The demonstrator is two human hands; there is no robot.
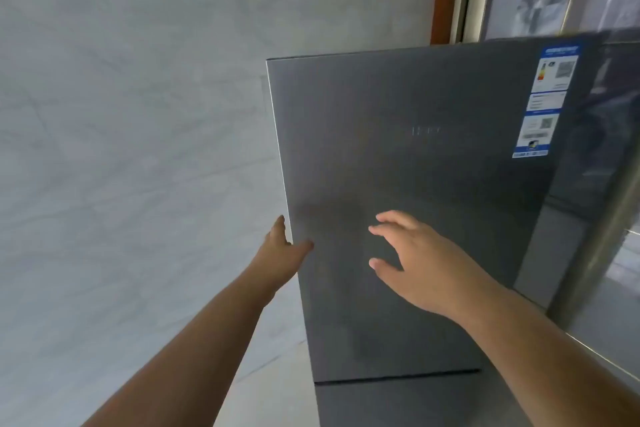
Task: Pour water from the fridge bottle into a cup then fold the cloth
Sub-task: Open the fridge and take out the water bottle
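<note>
Both bare arms are reaching toward the grey fridge door [408, 184]. Its inside, with any bottle, is staying hidden. Left hand [282, 250] is gripping the door's left edge; right hand [419, 263] is hovering with fingers spread before its front, beneath the blurred blue label [545, 100].

1 fridge [398, 149], 2 hands: left [280, 253], right [422, 263], 1 label sticker [545, 100].
</note>
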